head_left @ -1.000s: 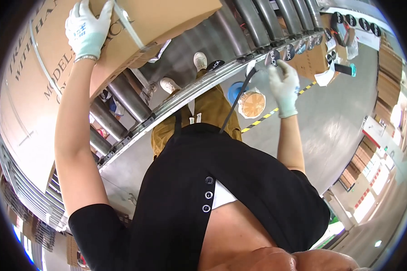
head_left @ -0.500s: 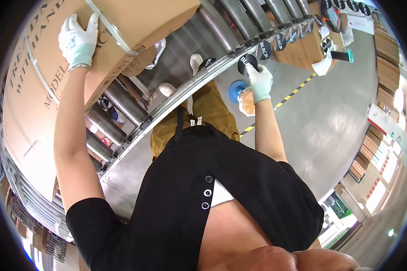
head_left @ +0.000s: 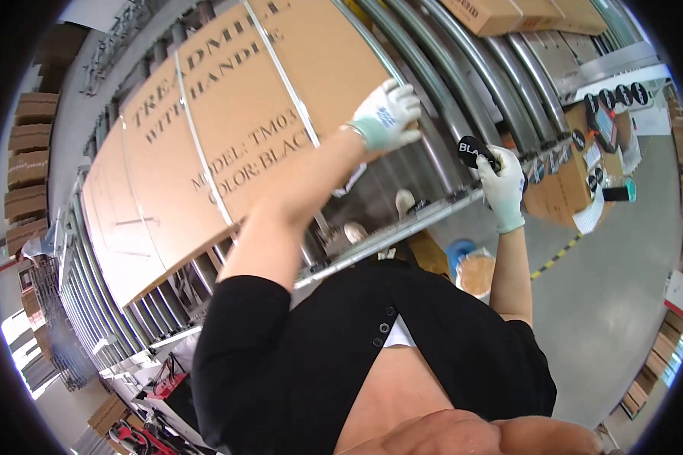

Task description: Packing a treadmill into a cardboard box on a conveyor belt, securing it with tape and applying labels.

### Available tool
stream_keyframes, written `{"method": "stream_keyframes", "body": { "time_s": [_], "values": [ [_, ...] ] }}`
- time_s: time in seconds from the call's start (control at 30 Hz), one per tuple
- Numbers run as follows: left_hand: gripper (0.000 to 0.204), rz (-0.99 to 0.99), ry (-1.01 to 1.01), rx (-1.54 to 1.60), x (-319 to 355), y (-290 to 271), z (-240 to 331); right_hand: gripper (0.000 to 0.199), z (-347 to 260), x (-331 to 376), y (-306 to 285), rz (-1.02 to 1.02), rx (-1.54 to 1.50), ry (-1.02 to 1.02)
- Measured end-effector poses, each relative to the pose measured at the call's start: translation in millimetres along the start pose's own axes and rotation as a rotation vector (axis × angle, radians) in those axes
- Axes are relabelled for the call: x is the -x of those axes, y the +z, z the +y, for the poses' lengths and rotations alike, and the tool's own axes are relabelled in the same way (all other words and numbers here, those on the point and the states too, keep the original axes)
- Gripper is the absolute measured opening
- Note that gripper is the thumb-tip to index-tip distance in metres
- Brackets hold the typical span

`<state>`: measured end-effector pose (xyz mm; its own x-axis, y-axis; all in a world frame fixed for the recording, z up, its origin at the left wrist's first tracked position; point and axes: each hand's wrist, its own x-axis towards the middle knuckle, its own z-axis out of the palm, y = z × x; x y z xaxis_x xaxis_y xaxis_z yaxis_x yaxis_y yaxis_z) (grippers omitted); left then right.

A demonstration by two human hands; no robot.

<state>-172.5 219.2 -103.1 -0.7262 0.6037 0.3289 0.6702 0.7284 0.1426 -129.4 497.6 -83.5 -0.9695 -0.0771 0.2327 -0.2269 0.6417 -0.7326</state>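
Observation:
A large brown cardboard box point(head_left: 228, 144) with dark printing and pale straps lies on the metal rollers. My left hand point(head_left: 387, 115), in a white glove with a pale green cuff, is at the box's right end. Its fingers are apart and partly curled, and nothing shows in them; whether they press on the edge I cannot tell. Between the thumb and fingers of my right hand point(head_left: 502, 183), also gloved, is a black round sticker point(head_left: 474, 153) with pale lettering. That hand is raised over the near rail, right of the box.
Steel rollers point(head_left: 463, 91) run beyond the box, with another carton point(head_left: 501, 15) farther along. The conveyor's near rail point(head_left: 402, 231) crosses in front of me. More black round stickers point(head_left: 622, 95) hang at the right, near a carton point(head_left: 558, 193). A blue disc point(head_left: 459, 250) is below my right hand.
My left hand has gone from the box's top to its right end. The right hand has lifted the black sticker away from the rail. The view has shifted, showing more of the box.

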Motion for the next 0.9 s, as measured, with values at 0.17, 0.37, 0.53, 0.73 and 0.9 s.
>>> {"method": "stream_keyframes", "body": {
  "time_s": [0.17, 0.37, 0.53, 0.73, 0.9],
  "values": [
    [0.035, -0.195, -0.039, -0.032, -17, 2, 1, 0.018, -11, -90, 20, -0.113, 0.073, -0.358],
    [0.031, -0.12, -0.043, 0.063, -15, 1, -7, 0.016, -10, -194, 63, -0.332, 0.109, -0.549],
    [0.035, -0.194, -0.101, 0.133, -9, -1, -13, 0.012, -7, -261, 140, -0.415, 0.182, -0.79],
    [0.042, -0.258, -0.152, 0.192, 5, 1, -30, 0.009, -20, -320, 248, -0.577, 0.161, -1.034],
    [0.039, -0.293, -0.182, 0.217, 23, 8, -45, 0.009, -40, -336, 317, -0.73, 0.155, -1.106]
  ]
}}
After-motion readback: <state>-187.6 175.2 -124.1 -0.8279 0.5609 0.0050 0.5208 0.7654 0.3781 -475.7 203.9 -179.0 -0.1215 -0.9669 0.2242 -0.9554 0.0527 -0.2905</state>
